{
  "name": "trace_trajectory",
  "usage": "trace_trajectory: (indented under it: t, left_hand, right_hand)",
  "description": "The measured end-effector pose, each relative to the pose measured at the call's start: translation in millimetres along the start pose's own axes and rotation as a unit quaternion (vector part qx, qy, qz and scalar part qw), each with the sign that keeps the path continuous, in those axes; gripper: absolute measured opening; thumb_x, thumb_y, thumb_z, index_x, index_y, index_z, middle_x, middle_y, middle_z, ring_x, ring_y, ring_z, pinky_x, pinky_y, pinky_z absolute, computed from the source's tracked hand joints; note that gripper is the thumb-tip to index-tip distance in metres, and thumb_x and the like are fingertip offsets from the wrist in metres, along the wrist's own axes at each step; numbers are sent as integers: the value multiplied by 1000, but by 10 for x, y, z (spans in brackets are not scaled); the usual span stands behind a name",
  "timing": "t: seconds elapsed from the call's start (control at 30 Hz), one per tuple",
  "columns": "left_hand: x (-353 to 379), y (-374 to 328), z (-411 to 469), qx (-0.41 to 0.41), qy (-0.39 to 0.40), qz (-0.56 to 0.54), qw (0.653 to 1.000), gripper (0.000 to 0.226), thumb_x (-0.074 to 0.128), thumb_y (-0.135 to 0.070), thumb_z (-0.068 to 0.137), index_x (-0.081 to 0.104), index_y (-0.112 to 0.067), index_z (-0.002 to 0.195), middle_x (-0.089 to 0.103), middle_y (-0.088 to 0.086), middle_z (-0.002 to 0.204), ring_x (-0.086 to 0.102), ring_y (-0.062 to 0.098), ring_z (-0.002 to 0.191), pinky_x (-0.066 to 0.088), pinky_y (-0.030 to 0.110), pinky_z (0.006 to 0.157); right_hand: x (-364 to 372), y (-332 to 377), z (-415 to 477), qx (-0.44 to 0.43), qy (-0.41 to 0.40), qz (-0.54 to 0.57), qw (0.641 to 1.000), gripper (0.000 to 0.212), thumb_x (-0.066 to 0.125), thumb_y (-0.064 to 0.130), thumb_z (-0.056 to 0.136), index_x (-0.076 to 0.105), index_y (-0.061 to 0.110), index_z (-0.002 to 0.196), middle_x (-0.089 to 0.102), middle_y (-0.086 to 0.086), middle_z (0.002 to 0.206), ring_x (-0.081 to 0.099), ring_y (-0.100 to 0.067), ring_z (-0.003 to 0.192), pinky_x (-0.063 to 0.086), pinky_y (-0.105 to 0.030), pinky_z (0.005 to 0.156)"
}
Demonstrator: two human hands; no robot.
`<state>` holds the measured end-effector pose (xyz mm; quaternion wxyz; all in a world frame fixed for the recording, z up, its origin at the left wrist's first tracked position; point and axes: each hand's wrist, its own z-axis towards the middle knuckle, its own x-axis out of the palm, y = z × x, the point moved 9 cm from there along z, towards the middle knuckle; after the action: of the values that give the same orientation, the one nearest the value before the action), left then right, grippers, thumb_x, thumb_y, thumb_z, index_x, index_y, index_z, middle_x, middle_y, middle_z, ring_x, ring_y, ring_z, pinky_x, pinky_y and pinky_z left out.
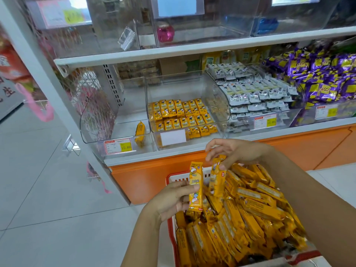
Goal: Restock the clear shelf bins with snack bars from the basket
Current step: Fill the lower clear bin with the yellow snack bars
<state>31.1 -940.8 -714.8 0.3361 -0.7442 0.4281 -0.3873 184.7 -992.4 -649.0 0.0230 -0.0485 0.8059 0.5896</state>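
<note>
Left hand (173,197) grips a snack bar (196,186), long axis vertical, printed face to camera, over the far-left corner of the basket (170,177). Thumb lies across the front, fingers curl behind. Right hand (237,151) pinches a second bar (217,176) near its top end, thumb and fingertips closed on it. This bar is near upright, top tilted slightly right. The heap of bars (250,212) fills the basket, lying flat at mixed angles. A single bar (140,133) stands upright in the front-right corner of the left clear bin (92,120).

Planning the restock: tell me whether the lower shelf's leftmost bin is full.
No, that bin holds only one yellow bar.
</note>
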Motion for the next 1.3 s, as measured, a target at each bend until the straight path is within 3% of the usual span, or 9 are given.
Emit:
trace_trajectory:
  t: [0.07, 0.23, 0.43, 0.6, 0.73, 0.9, 1.0, 1.13, 1.3]
  left_hand:
    - [-5, -49, 6, 6, -16, -17, 1000, 88, 92, -35, 53, 55, 4, 123, 52, 20, 107, 43, 31, 97, 38, 42, 88]
    - [230, -151, -34, 14, 56, -71, 996, 51, 71, -22, 76, 60, -1, 122, 62, 24, 120, 67, 31, 96, 55, 43, 80]
    - [490, -227, -92, 3, 86, -114, 990, 44, 58, -23, 85, 57, -3, 125, 65, 21, 115, 70, 29, 89, 60, 40, 66]
    - [577, -343, -78, 38, 106, -89, 990, 44, 74, -11, 76, 62, -7, 118, 64, 20, 119, 67, 29, 99, 57, 43, 82]
    - [552, -461, -58, 80, 25, -57, 995, 47, 73, -7, 71, 61, -8, 117, 70, 12, 109, 68, 25, 99, 56, 41, 84]
    - [300, -631, -38, 161, -110, -38, 980, 38, 73, -7, 77, 62, -13, 113, 72, 10, 105, 68, 28, 99, 51, 51, 91]
    - [233, -626, -36, 158, -135, -12, 978, 33, 71, -14, 82, 61, -21, 113, 71, 4, 107, 69, 22, 98, 55, 41, 81]
    - [123, -578, -74, 109, -143, 74, 981, 27, 66, -24, 88, 59, -25, 114, 67, -4, 107, 65, 15, 98, 51, 23, 68]
    - [-43, -646, -114, 90, -157, 155, 971, 31, 80, -25, 72, 68, -18, 100, 69, 0, 93, 64, 9, 66, 56, 28, 71]
  right_hand:
    - [2, 91, -68, -28, 25, 30, 999, 54, 66, -15, 72, 49, 10, 116, 62, -8, 106, 53, -26, 108, 51, -27, 72]
    - [160, 379, -159, -137, 96, 61, 984, 47, 79, 5, 70, 54, 14, 108, 59, -2, 103, 53, -22, 111, 44, -38, 85]
    - [179, 610, -197, -186, 106, 101, 972, 38, 80, 10, 72, 59, 24, 100, 61, 2, 101, 54, -21, 115, 46, -37, 93]
    - [18, 614, -236, -190, 78, 81, 975, 37, 80, 9, 73, 62, 23, 102, 64, -1, 106, 51, -24, 122, 48, -38, 93]
    - [-110, 481, -156, -149, -10, 122, 981, 45, 79, 5, 73, 58, 11, 113, 62, -11, 123, 51, -27, 125, 49, -34, 94]
    - [-91, 130, -156, -19, -190, 35, 981, 63, 83, 44, 65, 57, 25, 119, 64, -3, 121, 63, -18, 110, 49, -36, 90]
    - [113, 27, -150, -6, -176, 37, 984, 52, 78, 28, 73, 55, 16, 118, 67, -10, 114, 67, -24, 97, 52, -30, 75]
    - [-77, 144, -306, -40, -285, 48, 956, 28, 67, 14, 86, 60, 16, 113, 71, -8, 104, 69, -22, 88, 53, -29, 78]
    - [-220, 452, -412, -63, -290, -33, 954, 24, 60, 17, 92, 65, 28, 113, 69, 7, 110, 66, -10, 99, 48, -19, 81]
